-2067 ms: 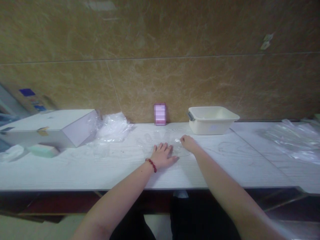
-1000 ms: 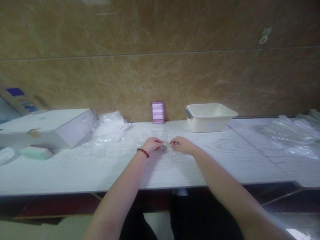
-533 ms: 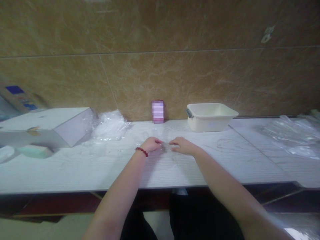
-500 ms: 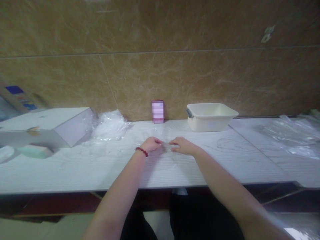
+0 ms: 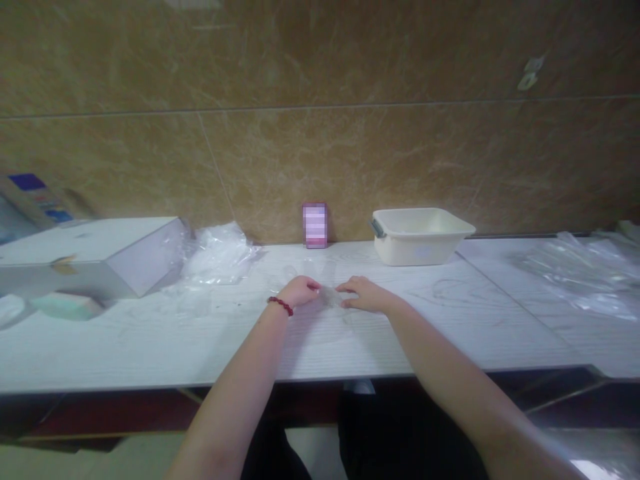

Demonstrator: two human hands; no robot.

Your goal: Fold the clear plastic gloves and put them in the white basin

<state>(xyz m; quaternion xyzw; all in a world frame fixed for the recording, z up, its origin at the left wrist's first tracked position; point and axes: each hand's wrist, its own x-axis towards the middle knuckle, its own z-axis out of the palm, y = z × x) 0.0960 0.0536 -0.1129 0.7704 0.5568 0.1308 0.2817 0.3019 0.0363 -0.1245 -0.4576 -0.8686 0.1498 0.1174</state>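
Note:
A small clear plastic bag (image 5: 330,297) lies on the white table (image 5: 150,340) between my two hands. My left hand (image 5: 299,291), with a red bead bracelet (image 5: 280,305) on the wrist, pinches the bag's left edge with curled fingers. My right hand (image 5: 364,295) pinches its right edge, fingers bent and close together. Both hands rest low on the tabletop, nearly touching each other.
A cream plastic tub (image 5: 420,235) stands at the back right by the brown tiled wall. A small pink box (image 5: 315,226) leans on the wall. Crumpled clear plastic (image 5: 217,255) and a white carton (image 5: 95,255) lie at left; more clear sheets (image 5: 580,273) at right.
About two seconds ago my left hand lay flat on the table; both hands have since closed on the small clear bag. In the last second they barely moved.

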